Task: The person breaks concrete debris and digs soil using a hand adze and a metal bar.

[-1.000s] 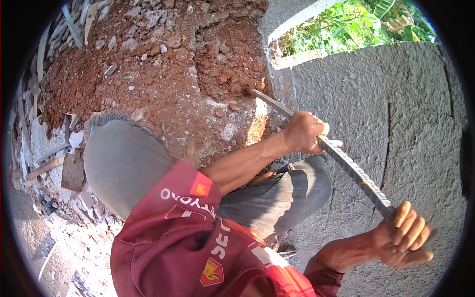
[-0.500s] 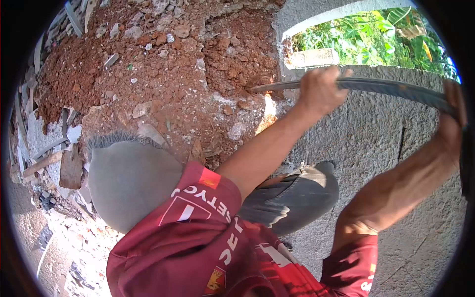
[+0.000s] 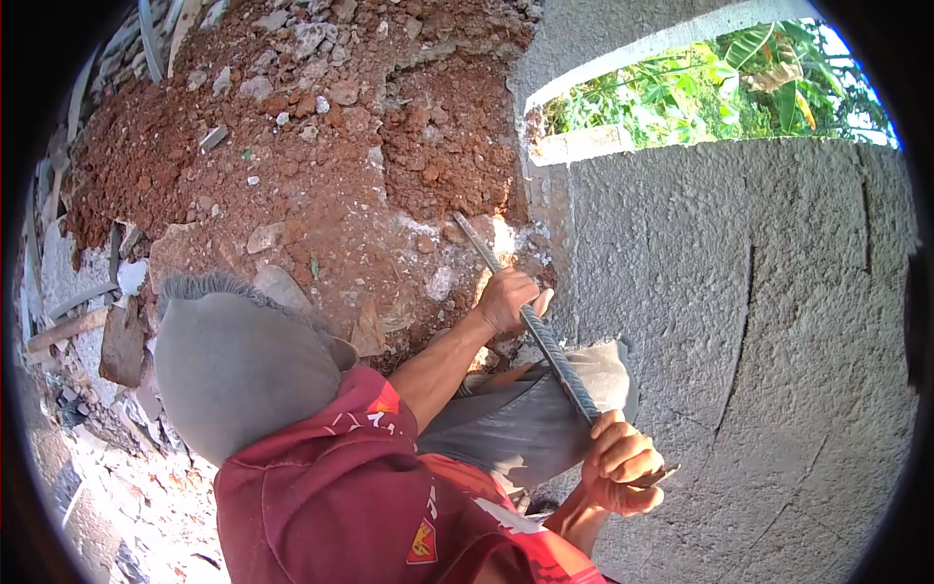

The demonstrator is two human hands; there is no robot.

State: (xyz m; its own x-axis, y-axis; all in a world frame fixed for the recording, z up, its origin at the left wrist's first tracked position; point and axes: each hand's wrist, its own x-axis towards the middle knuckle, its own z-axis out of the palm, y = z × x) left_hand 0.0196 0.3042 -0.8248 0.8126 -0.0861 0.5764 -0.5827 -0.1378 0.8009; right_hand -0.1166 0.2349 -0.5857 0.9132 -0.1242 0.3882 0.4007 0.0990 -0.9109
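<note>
A long ribbed steel bar [image 3: 556, 362] slants across the view, its narrow tip at the lower edge of a dug-out hollow [image 3: 449, 136] in red soil. My left hand [image 3: 513, 300] is closed around the bar's upper part. Lower down, my right hand [image 3: 623, 465] grips it near the other end, where a short flattened piece sticks out past the fingers. Grey trousers [image 3: 506, 419] lie behind the middle of the bar.
A rough grey wall [image 3: 739, 292] with dark cracks fills the right side. Greenery shows through an opening [image 3: 681, 92] above it. Wood scraps [image 3: 122, 343] and broken rubble lie at the left. A rounded grey cloth shape [image 3: 248, 375] with a frayed edge is near my left sleeve.
The bar has swung from nearly level to a steep slant. Both hands have come down and left with it, the right one from the far right edge.
</note>
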